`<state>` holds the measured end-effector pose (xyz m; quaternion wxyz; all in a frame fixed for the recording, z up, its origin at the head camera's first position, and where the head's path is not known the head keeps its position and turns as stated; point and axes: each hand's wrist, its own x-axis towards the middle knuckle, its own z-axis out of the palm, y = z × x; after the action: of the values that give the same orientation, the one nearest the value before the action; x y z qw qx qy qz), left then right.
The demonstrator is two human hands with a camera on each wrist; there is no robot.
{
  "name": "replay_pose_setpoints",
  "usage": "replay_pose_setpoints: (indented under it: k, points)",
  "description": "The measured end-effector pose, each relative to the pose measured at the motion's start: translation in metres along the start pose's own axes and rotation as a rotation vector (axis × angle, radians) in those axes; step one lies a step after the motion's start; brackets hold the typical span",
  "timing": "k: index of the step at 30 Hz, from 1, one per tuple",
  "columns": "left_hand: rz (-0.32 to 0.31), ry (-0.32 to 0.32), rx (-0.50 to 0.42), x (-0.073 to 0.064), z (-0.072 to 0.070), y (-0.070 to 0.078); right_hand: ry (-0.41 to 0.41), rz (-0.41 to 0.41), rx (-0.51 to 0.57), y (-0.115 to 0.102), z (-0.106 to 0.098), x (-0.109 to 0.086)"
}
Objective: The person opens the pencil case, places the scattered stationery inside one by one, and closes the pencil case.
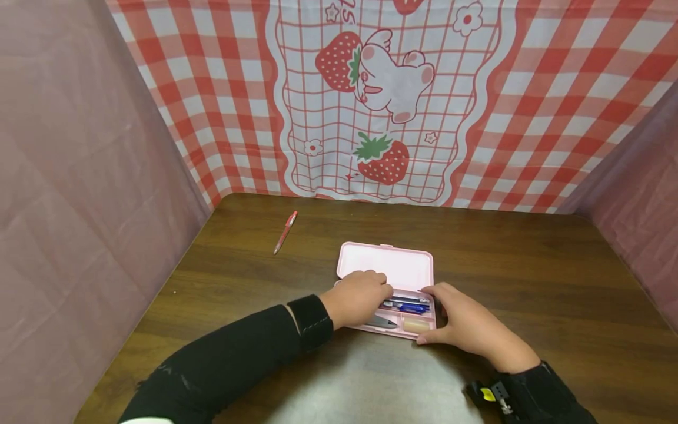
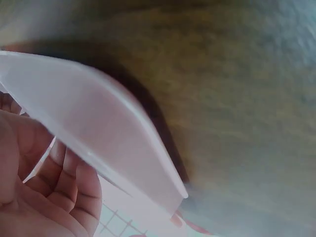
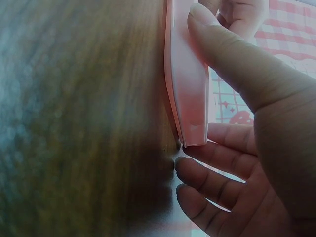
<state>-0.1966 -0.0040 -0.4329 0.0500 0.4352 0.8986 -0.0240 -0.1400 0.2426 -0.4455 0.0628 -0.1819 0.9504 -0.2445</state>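
Note:
A pink pencil case (image 1: pixel 386 265) lies on the table with its lid folded back. In its tray a blue pen (image 1: pixel 413 308) lies among other slim pens. Nearer the front edge are a grey pointed thing (image 1: pixel 381 321) and a pale yellow block (image 1: pixel 415 325) in a small compartment. My left hand (image 1: pixel 360 297) reaches over the tray's left part, fingers bent down into it; cannot tell whether they hold anything. My right hand (image 1: pixel 466 324) grips the right end of the case, its thumb (image 3: pixel 222 42) along the front wall and fingers round the far side.
A red pen (image 1: pixel 286 232) lies on the brown wooden table (image 1: pixel 238 265), left of and behind the case. A red-and-white checked cloth (image 1: pixel 238 118) with strawberries hangs at the table's far edge. Pink cloth (image 1: pixel 106 176) hangs at both sides.

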Motion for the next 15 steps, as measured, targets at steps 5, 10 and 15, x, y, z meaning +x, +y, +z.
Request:
replay_pose_setpoints:
  k: [5,10,15]
  points:
    - [-0.008,0.010,-0.006,-0.001,-0.004,-0.006,0.004,-0.004,0.000,0.000,-0.001,0.000]
    - [-0.056,0.076,0.002,-0.002,-0.015,-0.024,0.002,0.000,0.004,0.000,-0.001,-0.001]
    - [-0.143,0.147,0.053,-0.003,-0.027,-0.058,0.001,-0.002,-0.003,0.000,-0.001,-0.001]
